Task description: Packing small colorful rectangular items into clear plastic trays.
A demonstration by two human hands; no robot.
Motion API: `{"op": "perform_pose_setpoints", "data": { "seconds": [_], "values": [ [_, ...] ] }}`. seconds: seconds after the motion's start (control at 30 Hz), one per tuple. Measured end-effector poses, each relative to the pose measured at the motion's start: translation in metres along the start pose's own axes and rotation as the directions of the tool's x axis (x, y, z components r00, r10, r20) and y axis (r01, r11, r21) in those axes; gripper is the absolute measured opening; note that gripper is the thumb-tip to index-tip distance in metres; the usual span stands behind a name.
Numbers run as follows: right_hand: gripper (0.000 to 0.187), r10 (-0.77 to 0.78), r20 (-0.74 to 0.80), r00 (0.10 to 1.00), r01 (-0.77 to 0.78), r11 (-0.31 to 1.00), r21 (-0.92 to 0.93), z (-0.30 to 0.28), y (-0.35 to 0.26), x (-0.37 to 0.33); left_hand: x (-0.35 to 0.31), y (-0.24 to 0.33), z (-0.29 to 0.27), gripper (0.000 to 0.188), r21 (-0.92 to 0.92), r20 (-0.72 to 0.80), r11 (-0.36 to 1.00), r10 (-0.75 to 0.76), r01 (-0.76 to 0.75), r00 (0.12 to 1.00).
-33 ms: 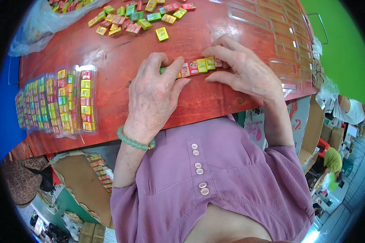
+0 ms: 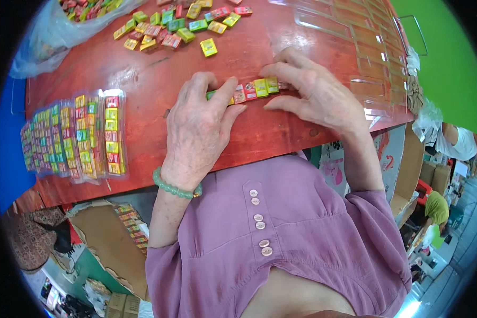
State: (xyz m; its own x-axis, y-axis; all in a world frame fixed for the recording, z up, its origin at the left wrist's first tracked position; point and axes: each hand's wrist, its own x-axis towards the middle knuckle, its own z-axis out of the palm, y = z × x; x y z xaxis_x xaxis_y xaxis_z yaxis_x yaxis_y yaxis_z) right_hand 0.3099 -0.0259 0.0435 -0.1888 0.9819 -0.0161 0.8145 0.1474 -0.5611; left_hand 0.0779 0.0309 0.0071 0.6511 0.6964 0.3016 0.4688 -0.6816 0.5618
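Note:
A short row of small printed boxes (image 2: 250, 90) in red, yellow and green lies on the red table in front of me. My left hand (image 2: 199, 124) curls over its left end, thumb low and fingers beyond, covering some of the boxes. At the other end my right hand (image 2: 315, 95) has bent fingers and thumb around the last boxes, which it partly hides. Both hands are closed on the row, which appears to rest on the tabletop. Farther off lie several loose boxes (image 2: 185, 35) of the same kind, with one yellow box (image 2: 209, 47) apart from the pile.
Filled clear plastic trays (image 2: 113, 135) overlap at the left. A plastic bag (image 2: 42, 50) of boxes sits at the far left. Empty clear trays (image 2: 368, 47) cover the right side. Below the table edge stand open cardboard boxes (image 2: 108, 246); other people (image 2: 436, 208) are at the right.
The whole view has shifted very slightly. Both hands keep the same hold at the ends of the row.

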Motion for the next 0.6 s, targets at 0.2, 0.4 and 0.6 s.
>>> {"op": "perform_pose_setpoints", "data": {
  "seconds": [0.2, 0.4, 0.6],
  "values": [
    [0.037, -0.091, -0.126, 0.988, 0.083, 0.994, -0.069, 0.026, 0.001, -0.001, -0.004, -0.001, 0.001, 0.037, 0.052, 0.006, 0.998, 0.017, -0.018, 1.0],
    [0.032, -0.091, -0.198, 0.976, 0.074, 0.993, -0.09, 0.037, 0.001, -0.01, -0.001, 0.002, 0.003, 0.036, 0.077, 0.02, 0.997, 0.023, -0.025, 1.0],
    [0.029, -0.079, -0.354, 0.932, 0.03, 0.989, -0.141, -0.007, 0.022, -0.011, 0.059, 0.023, 0.008, 0.029, 0.054, -0.001, 0.993, 0.11, -0.11, 0.994]
  ]
}}
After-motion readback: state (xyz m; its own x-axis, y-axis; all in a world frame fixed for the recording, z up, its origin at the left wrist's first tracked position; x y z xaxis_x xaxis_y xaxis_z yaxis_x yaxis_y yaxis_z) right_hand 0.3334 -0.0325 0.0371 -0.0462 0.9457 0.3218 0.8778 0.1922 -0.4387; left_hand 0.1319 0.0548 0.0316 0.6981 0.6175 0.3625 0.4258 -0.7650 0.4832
